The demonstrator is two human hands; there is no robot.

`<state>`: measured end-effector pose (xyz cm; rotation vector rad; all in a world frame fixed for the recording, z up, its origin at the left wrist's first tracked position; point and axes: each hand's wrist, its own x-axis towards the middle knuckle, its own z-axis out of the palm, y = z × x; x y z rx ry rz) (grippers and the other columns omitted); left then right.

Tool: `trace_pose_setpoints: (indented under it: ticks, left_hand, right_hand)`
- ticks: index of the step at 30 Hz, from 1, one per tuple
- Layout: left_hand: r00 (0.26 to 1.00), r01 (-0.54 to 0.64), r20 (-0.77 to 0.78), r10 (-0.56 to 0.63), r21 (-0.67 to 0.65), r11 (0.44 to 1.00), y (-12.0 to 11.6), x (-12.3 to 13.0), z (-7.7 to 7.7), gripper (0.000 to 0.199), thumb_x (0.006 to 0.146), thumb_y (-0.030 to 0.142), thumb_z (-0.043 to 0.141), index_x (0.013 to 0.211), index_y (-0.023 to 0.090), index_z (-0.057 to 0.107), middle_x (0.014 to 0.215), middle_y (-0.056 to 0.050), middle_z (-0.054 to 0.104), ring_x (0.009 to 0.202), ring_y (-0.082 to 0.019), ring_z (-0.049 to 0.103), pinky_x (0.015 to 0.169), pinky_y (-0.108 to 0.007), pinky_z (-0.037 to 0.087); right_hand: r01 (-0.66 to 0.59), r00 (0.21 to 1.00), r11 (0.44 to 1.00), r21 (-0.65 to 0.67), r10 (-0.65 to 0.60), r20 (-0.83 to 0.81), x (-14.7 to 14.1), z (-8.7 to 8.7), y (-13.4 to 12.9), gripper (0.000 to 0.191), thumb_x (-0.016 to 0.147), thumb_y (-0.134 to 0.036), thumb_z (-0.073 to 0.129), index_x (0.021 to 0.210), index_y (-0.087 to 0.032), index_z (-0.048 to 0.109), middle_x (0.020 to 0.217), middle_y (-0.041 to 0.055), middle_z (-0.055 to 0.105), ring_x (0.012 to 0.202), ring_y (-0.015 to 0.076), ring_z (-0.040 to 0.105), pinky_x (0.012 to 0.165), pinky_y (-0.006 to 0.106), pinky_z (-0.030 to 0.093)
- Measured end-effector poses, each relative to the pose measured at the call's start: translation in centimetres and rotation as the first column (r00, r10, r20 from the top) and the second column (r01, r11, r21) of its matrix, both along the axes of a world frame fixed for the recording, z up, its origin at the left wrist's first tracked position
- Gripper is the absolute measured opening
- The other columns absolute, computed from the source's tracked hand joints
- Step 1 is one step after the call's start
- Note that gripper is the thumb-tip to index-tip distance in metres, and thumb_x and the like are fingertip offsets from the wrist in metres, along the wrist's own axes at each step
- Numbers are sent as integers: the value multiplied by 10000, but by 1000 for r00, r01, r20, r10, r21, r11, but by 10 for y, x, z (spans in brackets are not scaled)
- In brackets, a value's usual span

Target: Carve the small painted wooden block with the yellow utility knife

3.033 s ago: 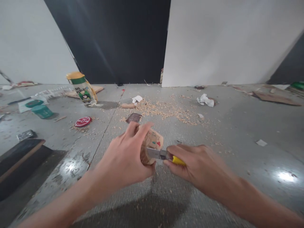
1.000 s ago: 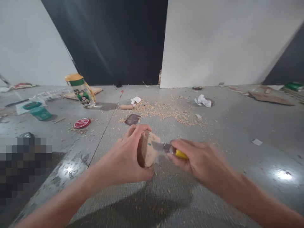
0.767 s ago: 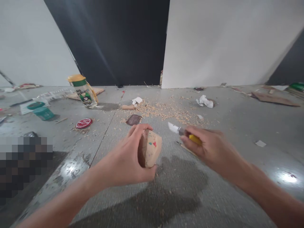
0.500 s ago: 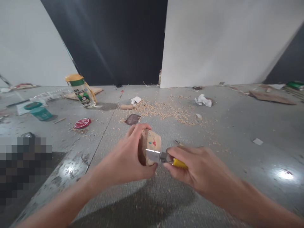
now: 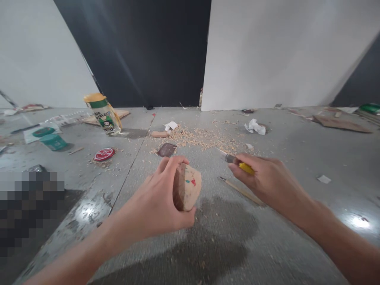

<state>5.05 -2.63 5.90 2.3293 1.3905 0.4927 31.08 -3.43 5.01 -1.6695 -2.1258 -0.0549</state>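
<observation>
My left hand [image 5: 162, 198] is closed around a rounded block of wood [image 5: 191, 188], held above the floor. The block's pale cut face, with small red and green marks, is turned to the right; its side is dark brown. My right hand [image 5: 258, 172] grips a yellow utility knife [image 5: 246, 168], its thin blade pointing up and left, apart from the block. Beneath that hand a slim wooden-handled carving tool [image 5: 242, 190] lies on the floor, its rear end partly hidden by the hand.
Wood chips [image 5: 202, 136] are scattered ahead, beside a dark flat piece [image 5: 166, 149] and crumpled tissue [image 5: 255, 126]. To the left are a red round lid [image 5: 103, 154], a teal container [image 5: 53, 141] and a yellow-lidded bottle [image 5: 103, 114]. Black and white panels [image 5: 267, 55] stand behind.
My right hand has moved the utility knife away from the block, to the right and forward. More of the carving tool on the floor now shows. The left hand stays nearly still.
</observation>
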Motion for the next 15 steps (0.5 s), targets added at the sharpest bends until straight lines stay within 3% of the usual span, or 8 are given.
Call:
trace_pose_setpoints:
  ticks: [6, 15]
  left_hand:
    - [999, -20, 29, 21, -48, 999, 3, 5, -1, 747, 668, 376, 692, 1311, 288, 324, 914, -25, 509, 768, -210, 550, 651, -329, 418]
    - [1000, -29, 11, 29, -42, 999, 0, 6, -2, 737, 643, 316, 653, 1305, 326, 331, 1100, -73, 495, 761, -203, 542, 641, -337, 418]
  right_hand:
    - [-249, 968, 963, -104, 249, -19, -31, -5, -25, 334, 987, -489, 407, 821, -231, 541, 687, -32, 624, 517, 118, 526, 491, 242, 285]
    - [-298, 951, 954, -12, 298, 79, -42, -11, -28, 348, 997, -476, 389, 801, -226, 530, 657, -30, 622, 512, 142, 551, 490, 261, 251]
